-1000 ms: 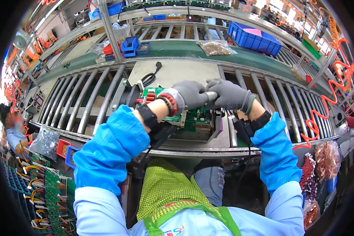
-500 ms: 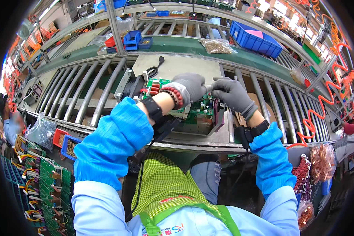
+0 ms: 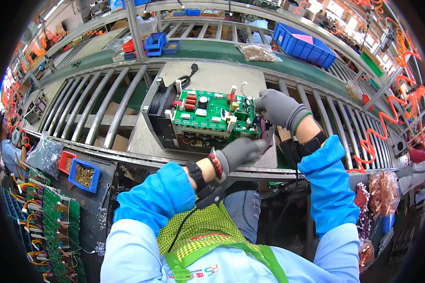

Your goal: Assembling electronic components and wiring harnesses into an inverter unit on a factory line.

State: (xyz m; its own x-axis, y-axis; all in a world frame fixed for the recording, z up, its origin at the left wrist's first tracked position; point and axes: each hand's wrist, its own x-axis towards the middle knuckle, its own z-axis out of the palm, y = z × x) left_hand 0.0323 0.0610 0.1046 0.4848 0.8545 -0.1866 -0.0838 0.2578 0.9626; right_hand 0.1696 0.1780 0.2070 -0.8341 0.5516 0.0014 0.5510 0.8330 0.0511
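Edge work on the circuit board [image 3: 212,111] seems underway — right hand [image 3: 279,108] there, left hand [image 3: 243,153] blurred, either grip unclear; next calls for steadiness.

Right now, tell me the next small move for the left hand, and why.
Probably bring the left hand to the near end of the dark side panel and steady it: this hand, though blurred, is close to that end, while the right hand is by the far right corner of the green circuit board.
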